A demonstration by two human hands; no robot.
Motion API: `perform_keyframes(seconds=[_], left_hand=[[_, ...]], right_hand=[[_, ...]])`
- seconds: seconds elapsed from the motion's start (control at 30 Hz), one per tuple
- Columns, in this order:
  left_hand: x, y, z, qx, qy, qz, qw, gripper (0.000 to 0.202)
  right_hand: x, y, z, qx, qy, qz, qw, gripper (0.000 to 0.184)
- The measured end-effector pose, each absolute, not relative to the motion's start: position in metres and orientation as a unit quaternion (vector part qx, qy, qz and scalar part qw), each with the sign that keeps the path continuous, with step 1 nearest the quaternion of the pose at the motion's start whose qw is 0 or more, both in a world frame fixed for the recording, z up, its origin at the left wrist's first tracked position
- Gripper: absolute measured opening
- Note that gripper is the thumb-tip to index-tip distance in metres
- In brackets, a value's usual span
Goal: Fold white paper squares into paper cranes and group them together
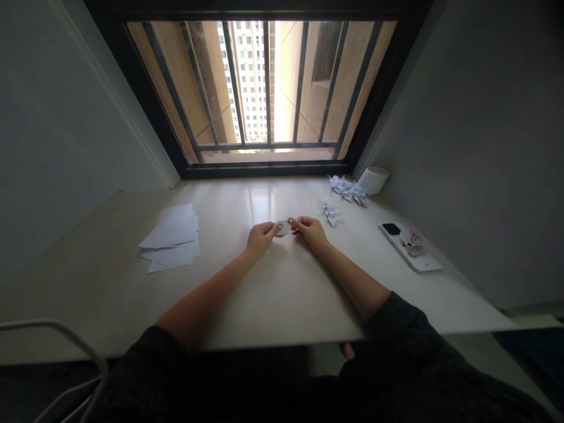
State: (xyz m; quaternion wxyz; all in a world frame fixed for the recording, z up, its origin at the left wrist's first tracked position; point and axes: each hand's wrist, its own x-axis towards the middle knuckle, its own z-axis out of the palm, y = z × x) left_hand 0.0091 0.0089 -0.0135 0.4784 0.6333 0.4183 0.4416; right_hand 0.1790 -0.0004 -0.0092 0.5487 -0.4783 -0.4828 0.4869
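Observation:
A small folded piece of white paper [282,227] lies between my two hands at the middle of the pale desk [282,294]. My left hand [261,237] pinches its left side with closed fingers. From the other side my right hand [312,231] pinches it in the same way. Both forearms stretch forward over the desk.
A loose stack of white paper sheets [173,238] lies at the left. One folded paper crane [330,213] sits just right of my hands, and several more cranes [348,189] lie by a white roll [373,179]. A white phone [410,245] lies at the right. A barred window [264,94] is ahead.

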Motion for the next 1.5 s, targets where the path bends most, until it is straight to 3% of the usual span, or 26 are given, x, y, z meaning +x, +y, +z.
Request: perform_keyframes(seconds=[0.33, 0.8, 1.1, 1.27, 1.4, 1.5], left_hand=[[0.013, 0.007, -0.007, 0.629, 0.416, 0.447, 0.481, 0.043], [0.013, 0.008, -0.007, 0.630, 0.390, 0.445, 0.502, 0.043], [0.007, 0.007, 0.001, 0.572, 0.406, 0.484, 0.523, 0.066], [0.005, 0.007, 0.000, 0.583, 0.387, 0.466, 0.541, 0.056], [0.007, 0.007, -0.004, 0.600, 0.372, 0.446, 0.550, 0.043], [0.008, 0.007, -0.006, 0.613, 0.398, 0.452, 0.511, 0.035]], right_hand=[[0.171, -0.001, -0.015, -0.491, -0.454, 0.426, 0.609, 0.047], [0.167, -0.002, -0.015, -0.519, -0.456, 0.359, 0.628, 0.046], [0.176, 0.004, -0.015, -0.464, -0.477, 0.410, 0.624, 0.049], [0.170, -0.003, -0.012, -0.381, -0.634, 0.396, 0.544, 0.045], [0.163, -0.005, -0.013, -0.401, -0.625, 0.382, 0.550, 0.029], [0.163, -0.003, -0.015, -0.438, -0.581, 0.375, 0.574, 0.027]])
